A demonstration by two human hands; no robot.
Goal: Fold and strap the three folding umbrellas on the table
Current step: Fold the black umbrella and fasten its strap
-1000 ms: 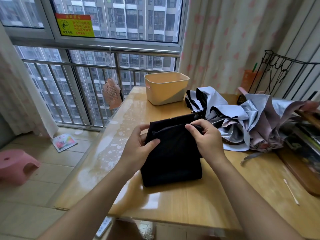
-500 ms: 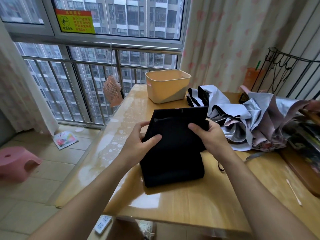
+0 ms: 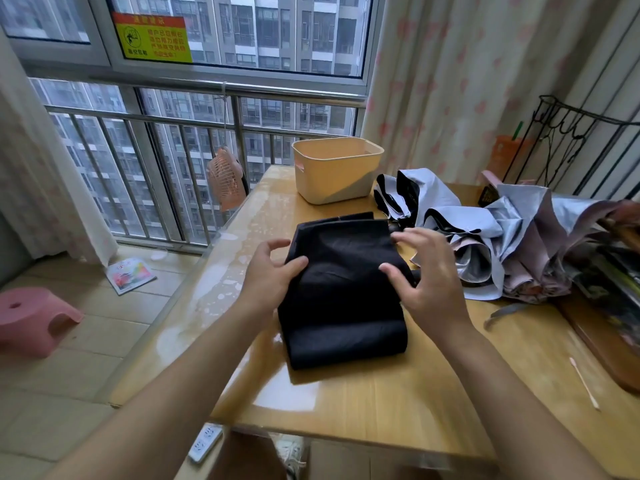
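Canopy of blk umbrella [image 3: 343, 299] lies bunched mid table [image 3: 415, 393], nearer L edge, no strap on yet. L hand [image 3: 266, 282] pinches its L side, thumb on top, fingers behind, prob. to pin folds. R hand [image 3: 429, 289] over R side, fingers spread, gripping nothing, prob. ready to smooth. Pale umbrellas [image 3: 446, 209] heaped unfolded twd far R corner, by basket [image 3: 332, 174].

Wooden counter [image 3: 415, 403] has a black umbrella [image 3: 343, 299] up front, beige bin [image 3: 332, 174] behind, crumpled silvery umbrellas [image 3: 512, 244] right, plus a cotton swab [image 3: 583, 381].
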